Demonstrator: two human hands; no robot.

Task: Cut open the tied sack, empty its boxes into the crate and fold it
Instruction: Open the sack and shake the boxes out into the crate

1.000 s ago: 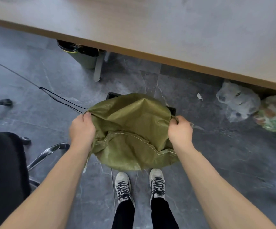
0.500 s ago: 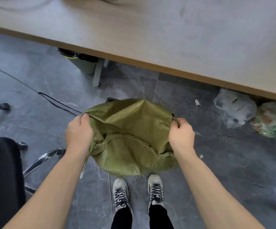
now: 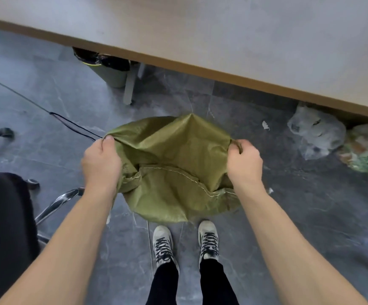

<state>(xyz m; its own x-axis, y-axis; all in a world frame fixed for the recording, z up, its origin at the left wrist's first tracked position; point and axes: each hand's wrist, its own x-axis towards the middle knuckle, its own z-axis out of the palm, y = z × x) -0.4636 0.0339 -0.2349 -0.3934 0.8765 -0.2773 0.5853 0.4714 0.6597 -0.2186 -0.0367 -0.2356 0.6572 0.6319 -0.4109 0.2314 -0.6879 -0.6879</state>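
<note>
— While the sack [image 3: 174, 172] is held above the floor [image 3: 288, 216] before the shoes [image 3: 208, 239], how is it gripped?
— Its edges are clenched in the left hand [image 3: 100, 160] and right hand [image 3: 244, 160]; its long axis is stretched left to right, the stitched hem turned toward the person.

No legible text, label, brand, number or sign found. The sack [image 3: 174, 170], worktop [image 3: 222, 29] and shoes [image 3: 208, 239] carry no readable markings.

The green sack [image 3: 174, 172] hides whatever lies beneath it, and the black chair [image 3: 5, 227] is cut off at left.
</note>
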